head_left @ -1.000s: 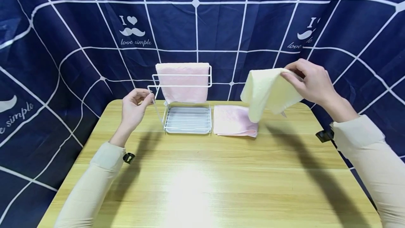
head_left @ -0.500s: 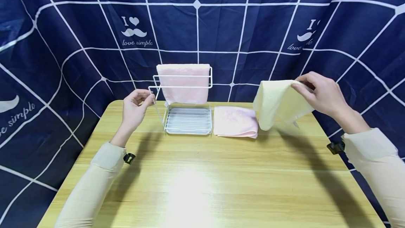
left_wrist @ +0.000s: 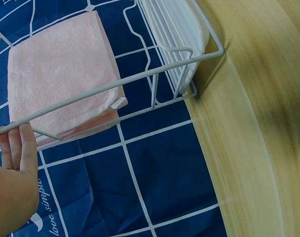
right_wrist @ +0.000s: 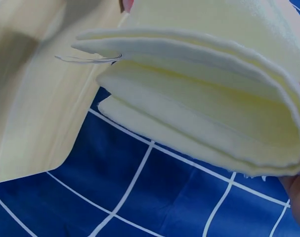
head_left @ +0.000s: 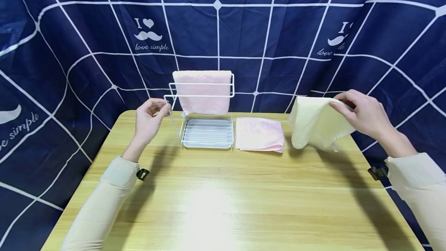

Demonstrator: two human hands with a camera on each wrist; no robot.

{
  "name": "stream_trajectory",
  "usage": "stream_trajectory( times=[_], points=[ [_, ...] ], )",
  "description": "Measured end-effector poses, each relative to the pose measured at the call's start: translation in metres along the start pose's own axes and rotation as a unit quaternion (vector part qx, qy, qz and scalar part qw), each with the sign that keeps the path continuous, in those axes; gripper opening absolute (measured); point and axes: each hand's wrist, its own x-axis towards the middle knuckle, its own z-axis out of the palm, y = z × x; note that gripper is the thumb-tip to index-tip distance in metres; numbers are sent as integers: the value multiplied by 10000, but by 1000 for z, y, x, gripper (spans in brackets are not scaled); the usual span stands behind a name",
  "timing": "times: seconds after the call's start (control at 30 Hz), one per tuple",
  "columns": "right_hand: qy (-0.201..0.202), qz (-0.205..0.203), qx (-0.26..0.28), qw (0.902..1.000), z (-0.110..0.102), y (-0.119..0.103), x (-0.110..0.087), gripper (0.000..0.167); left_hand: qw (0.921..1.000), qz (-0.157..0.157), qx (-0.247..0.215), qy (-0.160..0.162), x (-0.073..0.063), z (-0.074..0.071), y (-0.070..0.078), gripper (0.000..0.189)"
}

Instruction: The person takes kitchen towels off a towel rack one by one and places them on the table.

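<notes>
From where I stand, the person's right hand (head_left: 366, 113) has its thumb and fingers pressed together on the upper edge of a pale yellow cloth (head_left: 308, 119), a pinch rather than a full-fisted grip. The cloth hangs down below the fingertips and out to the left of that hand, over the far right part of the wooden counter (head_left: 278, 189); I can't tell whether its lowest fold touches the wood. Seen from the right wrist, it is doubled into several layers that gape apart at the side, and a small tag (head_left: 335, 147) sticks out at its lower corner. The left hand (head_left: 148, 121) is busy too: thumb and fingertips pinch the upright wire at the left end of a white wire rack (head_left: 202, 96), the fingers bent around it. A pink towel (head_left: 202, 105) drapes over the rack's rear bar, to the right of that hand, with a little label (left_wrist: 118, 102) showing near its hem. Low in the rack sits a shallow pale tray (left_wrist: 201, 34) beneath the wires. A second pink cloth (head_left: 259, 134), folded flat, lies on the counter just beside the rack, between it and the hanging yellow one. Behind everything stands a navy curtain (head_left: 244, 30) with white grid lines.
</notes>
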Motion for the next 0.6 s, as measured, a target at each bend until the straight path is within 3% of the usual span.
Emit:
stream_trajectory(
  times=[0.6],
  points=[
    [-293,77,-75,9995,0,6,-25,11,10000,13,-20,46,-1,1,1,11]
  ],
)
